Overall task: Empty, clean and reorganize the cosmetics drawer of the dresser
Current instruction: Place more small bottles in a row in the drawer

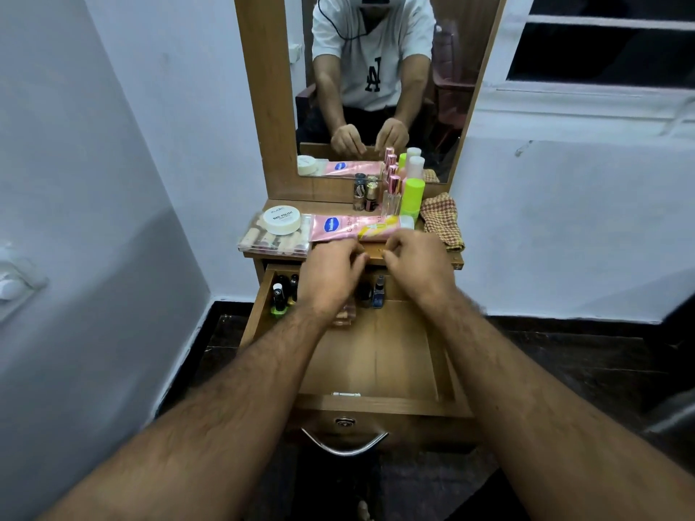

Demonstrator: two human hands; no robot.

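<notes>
Reaching over the open drawer (pixel 370 355), both hands hover at the near edge of the dresser top (pixel 413 254). The left hand (pixel 331 274) and right hand (pixel 417 259) have their fingers curled in toward each other, just short of the pink tube (pixel 340 227) lying flat there. Whether either pinches something small I cannot tell; nothing shows plainly between the fingertips.

Most of the cosmetics sit on the top, which suits a drawer being emptied for cleaning. At the left a white tub (pixel 282 219) rests on a clear case (pixel 274 240). The pink tube and a yellow tube (pixel 381 229) lie side by side in the middle. Behind them, upright against the mirror (pixel 376 88), stand small bottles (pixel 366 191), pink-capped sprays (pixel 392 193) and a green bottle (pixel 412 197). A checked cloth (pixel 442 221) is bunched at the right, probably kept handy for wiping.

The drawer's near floor is bare wood. A few polish bottles (pixel 280 295) remain upright at its far left corner, and a blue bottle (pixel 378 293) stands farther right between the hands. So emptying looks unfinished.

White walls flank the narrow dresser, a window (pixel 601 43) shows dark at far right, and the floor (pixel 564 351) is dark.
</notes>
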